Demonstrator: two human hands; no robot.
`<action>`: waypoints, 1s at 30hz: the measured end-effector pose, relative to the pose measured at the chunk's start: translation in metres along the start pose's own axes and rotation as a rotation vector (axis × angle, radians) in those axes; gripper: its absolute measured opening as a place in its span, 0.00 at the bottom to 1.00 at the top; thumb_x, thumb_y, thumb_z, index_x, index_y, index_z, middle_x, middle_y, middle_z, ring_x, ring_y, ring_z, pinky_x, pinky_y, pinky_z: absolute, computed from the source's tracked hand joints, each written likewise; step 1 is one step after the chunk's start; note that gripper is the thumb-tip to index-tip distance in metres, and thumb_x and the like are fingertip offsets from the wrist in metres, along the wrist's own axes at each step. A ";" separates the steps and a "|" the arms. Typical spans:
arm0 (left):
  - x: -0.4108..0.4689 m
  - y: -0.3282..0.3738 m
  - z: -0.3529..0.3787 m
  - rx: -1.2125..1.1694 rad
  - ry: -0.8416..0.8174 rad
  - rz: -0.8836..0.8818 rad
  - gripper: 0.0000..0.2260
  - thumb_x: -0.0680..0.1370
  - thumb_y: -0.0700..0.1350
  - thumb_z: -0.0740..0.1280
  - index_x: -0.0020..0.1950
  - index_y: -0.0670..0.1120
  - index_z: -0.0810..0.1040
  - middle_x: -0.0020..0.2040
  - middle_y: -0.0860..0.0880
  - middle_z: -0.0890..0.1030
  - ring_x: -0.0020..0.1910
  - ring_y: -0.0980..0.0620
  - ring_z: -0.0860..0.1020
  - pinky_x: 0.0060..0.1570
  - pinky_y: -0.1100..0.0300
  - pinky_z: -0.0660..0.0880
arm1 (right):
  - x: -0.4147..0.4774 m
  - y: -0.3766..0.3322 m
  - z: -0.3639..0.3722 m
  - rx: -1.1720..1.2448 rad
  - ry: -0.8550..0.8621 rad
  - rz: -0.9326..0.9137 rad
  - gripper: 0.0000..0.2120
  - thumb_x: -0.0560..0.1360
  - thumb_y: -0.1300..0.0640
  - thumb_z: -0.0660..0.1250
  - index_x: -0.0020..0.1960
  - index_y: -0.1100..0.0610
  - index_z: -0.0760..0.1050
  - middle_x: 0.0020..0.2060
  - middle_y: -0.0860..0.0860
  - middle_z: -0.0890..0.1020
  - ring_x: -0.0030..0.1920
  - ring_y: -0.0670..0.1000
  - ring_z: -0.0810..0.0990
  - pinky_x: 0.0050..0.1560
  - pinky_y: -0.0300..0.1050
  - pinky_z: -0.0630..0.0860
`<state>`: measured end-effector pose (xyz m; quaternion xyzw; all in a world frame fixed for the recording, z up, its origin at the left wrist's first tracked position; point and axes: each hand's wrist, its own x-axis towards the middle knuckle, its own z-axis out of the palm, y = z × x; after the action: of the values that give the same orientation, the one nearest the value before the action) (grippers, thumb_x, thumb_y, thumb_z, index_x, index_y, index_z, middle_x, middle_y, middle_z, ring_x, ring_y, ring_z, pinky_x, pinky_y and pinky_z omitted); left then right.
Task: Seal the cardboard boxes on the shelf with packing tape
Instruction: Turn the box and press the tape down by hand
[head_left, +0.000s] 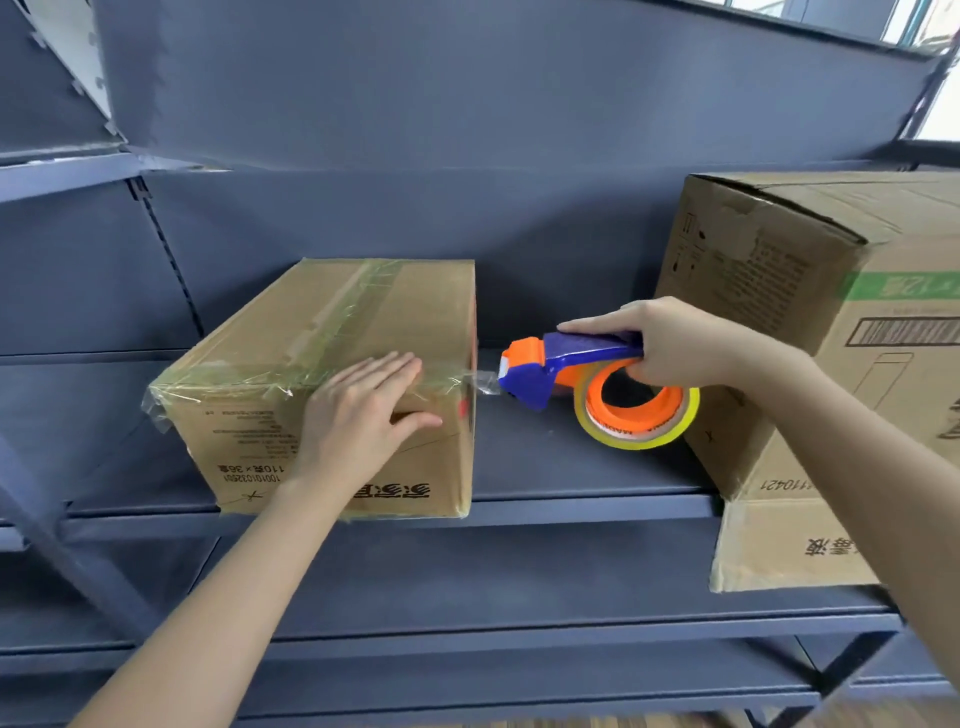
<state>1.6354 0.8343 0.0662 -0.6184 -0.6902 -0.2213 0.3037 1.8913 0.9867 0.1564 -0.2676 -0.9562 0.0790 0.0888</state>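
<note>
Pressing flat on the smaller cardboard box (332, 322), your left hand (363, 415) has its fingers straight and together along the box's near top edge, over a band of clear tape. The thumb is spread down onto the near face. That box sits on the left part of the shelf (571, 467), its near bottom edge at the shelf's front lip. More clear tape runs along its top seam from near to far, and wrinkled tape wraps its near left corner.

Your right hand (670, 345) is curled round the blue handle of the tape dispenser (535, 374), with the thumb laid along the top and the other fingers hooked underneath. You hold the dispenser just right of the smaller box, its orange-and-blue head pointing left at the box's near right corner. A short strip of tape (485, 383) stretches from that corner to the head. The roll of tape (639, 436), yellowish on an orange hub, hangs under the handle, above the shelf surface.

Your hands are apart, one on each side of that corner. At the right stands the larger cardboard box (810, 291), with a flap hanging down past the shelf's front lip.
</note>
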 end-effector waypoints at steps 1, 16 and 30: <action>0.001 0.002 -0.001 0.007 -0.013 0.004 0.28 0.64 0.56 0.75 0.58 0.41 0.80 0.55 0.45 0.81 0.54 0.46 0.80 0.57 0.51 0.70 | -0.001 0.000 0.004 0.007 0.001 -0.004 0.33 0.71 0.68 0.63 0.69 0.42 0.65 0.48 0.43 0.76 0.44 0.46 0.76 0.37 0.29 0.68; 0.015 0.042 -0.006 -0.200 -0.145 0.041 0.23 0.70 0.42 0.56 0.63 0.41 0.76 0.63 0.45 0.77 0.64 0.48 0.73 0.64 0.59 0.63 | 0.015 -0.014 0.037 -0.046 -0.060 -0.005 0.32 0.73 0.67 0.64 0.71 0.44 0.64 0.53 0.50 0.79 0.46 0.51 0.78 0.47 0.48 0.80; 0.019 0.041 -0.006 -0.185 -0.233 0.013 0.22 0.73 0.45 0.50 0.61 0.46 0.77 0.64 0.51 0.76 0.65 0.52 0.73 0.56 0.55 0.73 | 0.030 -0.021 0.040 -0.132 -0.292 0.096 0.27 0.71 0.65 0.62 0.66 0.45 0.72 0.42 0.48 0.79 0.37 0.47 0.76 0.35 0.40 0.75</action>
<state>1.6755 0.8490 0.0809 -0.6696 -0.6936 -0.2088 0.1644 1.8469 0.9810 0.1250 -0.3040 -0.9481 0.0581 -0.0726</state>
